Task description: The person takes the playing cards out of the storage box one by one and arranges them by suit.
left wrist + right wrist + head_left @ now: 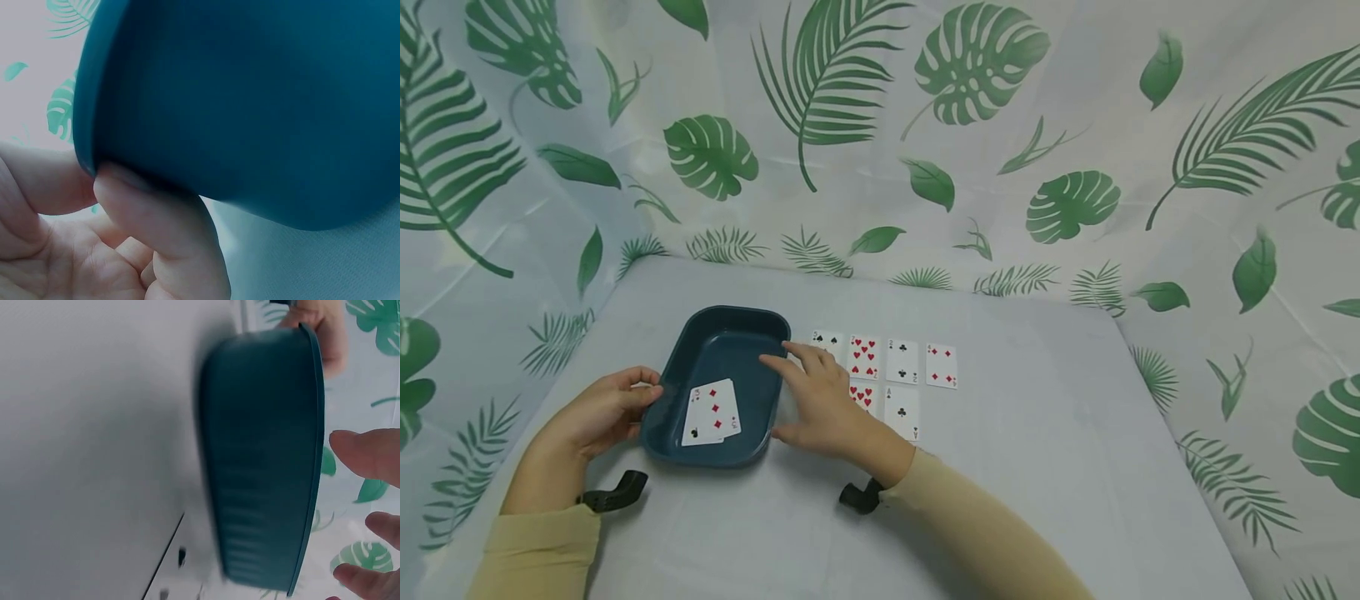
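A dark blue rectangular tray (722,346) is at the left of the table in the head view. Overlapping inside it lie playing cards (715,410), a three of diamonds on top and a black-suit card partly covered beneath. My left hand (612,410) pinches the tray's left rim between thumb and fingers; the left wrist view shows this grip on the blue wall (250,112) up close. At the opposite side, my right hand (822,404) has its fingers spread around the right rim. Those fingertips (365,453) stand apart from the tray wall in the right wrist view.
Face-up cards lie in two rows right of the tray, among them a seven of hearts (864,358), two of clubs (902,362), four of diamonds (942,367) and ace of clubs (902,414). My right hand partly covers some. Leaf-print cloth (865,167) hangs around the white table (1037,433).
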The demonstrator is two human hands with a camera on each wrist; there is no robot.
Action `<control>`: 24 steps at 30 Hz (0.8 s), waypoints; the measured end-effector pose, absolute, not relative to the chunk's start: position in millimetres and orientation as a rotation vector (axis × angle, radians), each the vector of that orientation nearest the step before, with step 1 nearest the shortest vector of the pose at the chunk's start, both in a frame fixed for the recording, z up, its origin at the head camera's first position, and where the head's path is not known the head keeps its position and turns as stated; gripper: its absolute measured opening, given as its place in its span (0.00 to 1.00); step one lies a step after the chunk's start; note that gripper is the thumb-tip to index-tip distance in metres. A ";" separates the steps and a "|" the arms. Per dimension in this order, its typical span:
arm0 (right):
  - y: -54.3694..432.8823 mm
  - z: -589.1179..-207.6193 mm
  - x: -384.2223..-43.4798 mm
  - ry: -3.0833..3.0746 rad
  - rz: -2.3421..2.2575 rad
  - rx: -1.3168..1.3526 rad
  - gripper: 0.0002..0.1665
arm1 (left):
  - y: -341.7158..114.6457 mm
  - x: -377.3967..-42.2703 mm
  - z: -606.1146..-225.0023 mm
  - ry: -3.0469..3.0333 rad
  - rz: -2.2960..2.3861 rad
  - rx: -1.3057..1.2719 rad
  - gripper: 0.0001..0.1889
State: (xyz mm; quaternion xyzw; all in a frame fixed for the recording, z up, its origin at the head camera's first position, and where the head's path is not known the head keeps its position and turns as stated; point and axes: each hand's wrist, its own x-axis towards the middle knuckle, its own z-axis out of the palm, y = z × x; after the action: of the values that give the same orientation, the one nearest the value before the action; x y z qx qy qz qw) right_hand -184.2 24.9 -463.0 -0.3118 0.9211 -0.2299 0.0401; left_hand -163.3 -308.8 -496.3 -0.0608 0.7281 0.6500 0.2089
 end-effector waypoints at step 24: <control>-49.9 -471.7 -187.5 2.756 -0.353 -1.215 0.56 | -309.5 -163.4 -496.8 1.999 1.824 -0.151 0.04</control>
State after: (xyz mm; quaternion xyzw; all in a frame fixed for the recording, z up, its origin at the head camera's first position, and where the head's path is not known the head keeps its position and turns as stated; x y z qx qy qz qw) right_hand -187.5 -49.9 -471.7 -0.4001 0.9074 -0.1163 0.0546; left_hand -163.4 -309.5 -496.8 -0.0542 0.7206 0.6573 0.2140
